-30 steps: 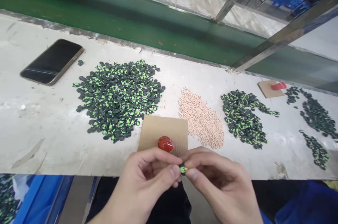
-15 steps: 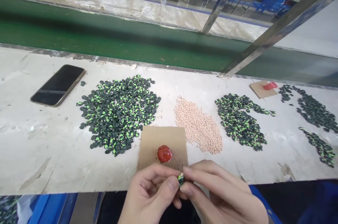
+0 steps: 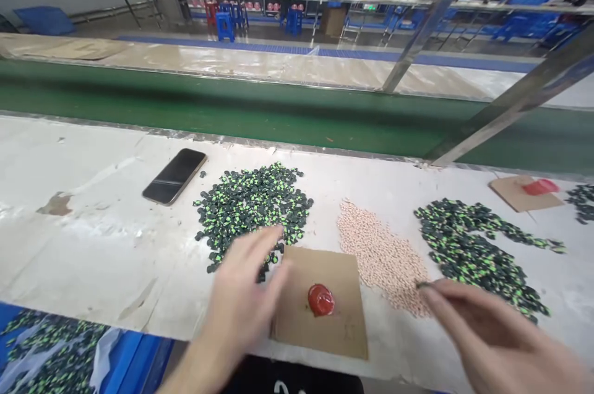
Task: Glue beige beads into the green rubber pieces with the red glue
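Observation:
Over the near edge of a heap of small dark pieces with bright green marks (image 3: 253,202), my left hand (image 3: 244,295) is blurred, its thumb and fingers apart and holding nothing I can see. My right hand (image 3: 505,335) pinches a small dark green piece (image 3: 421,284) between thumb and forefinger, above the near end of a spread of tiny pinkish beads (image 3: 378,252). Between the hands lies a cardboard square (image 3: 341,335) bearing a glossy red blob (image 3: 321,300). A second heap of dark-and-green pieces (image 3: 468,245) lies beyond my right hand.
A phone (image 3: 175,176) lies at the back left. At the back right, another cardboard piece (image 3: 515,193) carries a red object (image 3: 541,187). A slanted metal post (image 3: 492,122) stands by the green belt (image 3: 232,115). Below left is a blue bin (image 3: 139,357) with more pieces.
My hands have parted from a shared hold on one small piece. The left went to the left heap, the right over toward the right heap. The camera view has tilted up and turned left.

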Action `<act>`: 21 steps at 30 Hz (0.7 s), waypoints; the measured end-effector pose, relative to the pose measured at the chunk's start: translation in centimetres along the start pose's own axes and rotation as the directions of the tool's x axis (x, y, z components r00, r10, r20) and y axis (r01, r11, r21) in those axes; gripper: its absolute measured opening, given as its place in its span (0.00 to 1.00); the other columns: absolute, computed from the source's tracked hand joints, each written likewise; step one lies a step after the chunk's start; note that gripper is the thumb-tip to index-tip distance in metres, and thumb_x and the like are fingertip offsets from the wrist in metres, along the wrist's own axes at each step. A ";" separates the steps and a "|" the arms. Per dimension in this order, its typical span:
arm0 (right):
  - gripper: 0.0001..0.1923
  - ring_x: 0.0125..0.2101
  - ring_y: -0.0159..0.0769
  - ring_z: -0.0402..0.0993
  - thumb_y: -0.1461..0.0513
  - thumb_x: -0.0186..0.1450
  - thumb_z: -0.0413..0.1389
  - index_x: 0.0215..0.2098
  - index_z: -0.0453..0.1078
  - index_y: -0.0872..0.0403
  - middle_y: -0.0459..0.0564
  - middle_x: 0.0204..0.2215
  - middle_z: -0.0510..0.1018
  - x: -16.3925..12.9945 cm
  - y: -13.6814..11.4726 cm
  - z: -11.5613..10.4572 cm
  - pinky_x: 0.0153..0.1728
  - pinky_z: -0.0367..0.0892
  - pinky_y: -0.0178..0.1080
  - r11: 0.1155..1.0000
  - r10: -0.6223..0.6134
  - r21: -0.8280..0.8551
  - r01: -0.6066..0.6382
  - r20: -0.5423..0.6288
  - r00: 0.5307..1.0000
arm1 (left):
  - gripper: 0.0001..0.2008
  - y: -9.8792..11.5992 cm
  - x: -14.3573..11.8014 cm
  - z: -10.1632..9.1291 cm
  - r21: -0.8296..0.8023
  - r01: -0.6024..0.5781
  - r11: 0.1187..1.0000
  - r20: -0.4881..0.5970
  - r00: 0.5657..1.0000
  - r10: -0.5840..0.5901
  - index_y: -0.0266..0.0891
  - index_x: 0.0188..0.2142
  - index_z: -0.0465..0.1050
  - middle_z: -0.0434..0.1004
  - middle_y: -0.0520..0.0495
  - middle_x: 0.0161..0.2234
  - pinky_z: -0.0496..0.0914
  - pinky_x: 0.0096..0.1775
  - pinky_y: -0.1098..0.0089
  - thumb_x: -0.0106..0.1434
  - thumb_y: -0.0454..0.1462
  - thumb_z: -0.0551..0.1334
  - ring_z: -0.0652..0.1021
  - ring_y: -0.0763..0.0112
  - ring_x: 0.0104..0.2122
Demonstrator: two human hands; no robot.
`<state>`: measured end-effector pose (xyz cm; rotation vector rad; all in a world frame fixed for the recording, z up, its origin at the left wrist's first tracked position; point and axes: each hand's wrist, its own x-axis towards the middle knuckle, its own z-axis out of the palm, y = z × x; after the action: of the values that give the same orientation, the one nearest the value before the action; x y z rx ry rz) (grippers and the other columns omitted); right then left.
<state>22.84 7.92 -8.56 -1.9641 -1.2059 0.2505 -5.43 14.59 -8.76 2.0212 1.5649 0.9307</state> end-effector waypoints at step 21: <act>0.15 0.36 0.50 0.79 0.58 0.71 0.52 0.42 0.81 0.52 0.58 0.37 0.84 3.1 1.6 4.5 0.35 0.74 0.49 0.857 -0.433 -0.167 0.487 0.278 0.857 | 0.07 -2.7 3.6 -4.1 -0.272 0.265 0.925 -0.115 0.946 -0.305 0.44 0.24 0.74 0.84 0.48 0.27 0.76 0.24 0.71 0.54 0.43 0.63 0.82 0.64 0.24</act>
<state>23.10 12.46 -12.03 -1.7955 -1.8970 0.0897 -9.74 18.50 -6.90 1.5274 1.6692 1.1269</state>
